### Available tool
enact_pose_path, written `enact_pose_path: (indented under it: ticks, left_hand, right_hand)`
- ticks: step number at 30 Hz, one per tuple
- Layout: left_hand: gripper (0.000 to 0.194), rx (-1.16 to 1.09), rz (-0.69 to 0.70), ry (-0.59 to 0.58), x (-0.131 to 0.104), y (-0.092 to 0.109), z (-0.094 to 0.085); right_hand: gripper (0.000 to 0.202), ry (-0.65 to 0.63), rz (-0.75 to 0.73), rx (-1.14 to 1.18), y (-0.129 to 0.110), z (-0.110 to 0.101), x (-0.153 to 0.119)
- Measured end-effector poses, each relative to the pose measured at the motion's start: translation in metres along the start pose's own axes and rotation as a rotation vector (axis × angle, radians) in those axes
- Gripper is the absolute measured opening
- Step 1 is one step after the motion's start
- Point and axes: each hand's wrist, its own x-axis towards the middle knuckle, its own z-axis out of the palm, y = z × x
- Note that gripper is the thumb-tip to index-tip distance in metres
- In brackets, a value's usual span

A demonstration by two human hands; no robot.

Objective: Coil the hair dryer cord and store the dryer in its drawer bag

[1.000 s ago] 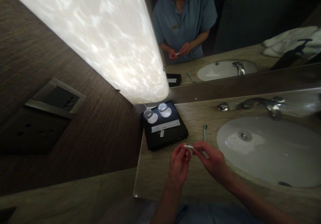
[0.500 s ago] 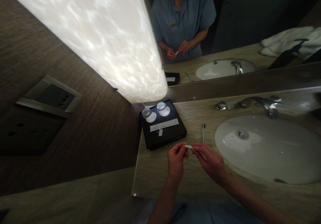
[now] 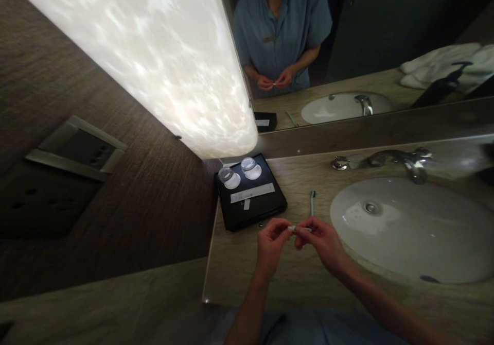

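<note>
Both my hands meet over the stone counter (image 3: 247,268), pinching a small white tube (image 3: 298,228) between them. My left hand (image 3: 270,246) grips its left end with thumb and fingertips; my right hand (image 3: 323,243) holds the rest of it. A green toothbrush (image 3: 312,202) lies on the counter just beyond my hands, pointing away from me. To the left of it sits a black tray (image 3: 270,206) bearing two upturned glasses (image 3: 247,169) and a long white packet (image 3: 252,192).
A white oval sink (image 3: 409,226) with a chrome tap (image 3: 401,159) fills the counter's right side. A mirror (image 3: 386,41) behind reflects me, the sink and white towels. A lit wall panel (image 3: 154,51) and a socket plate (image 3: 73,149) are on the left wall.
My hands have drawn closer together and the white tube has turned level between them. The view shifted slightly; the toothbrush and tray stayed put.
</note>
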Motion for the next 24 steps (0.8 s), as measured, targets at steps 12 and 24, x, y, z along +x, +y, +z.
enact_pose_path:
  ticks: [12,24]
  left_hand:
    - [0.05,0.228,-0.169,-0.077,0.007,-0.006,-0.003]
    - [0.033,0.572,-0.111,-0.23,0.009,0.0,-0.011]
  right_hand:
    - [0.045,0.081,-0.12,-0.214,0.005,-0.001,-0.003]
    - [0.047,-0.118,0.106,0.123,0.022,-0.009,0.01]
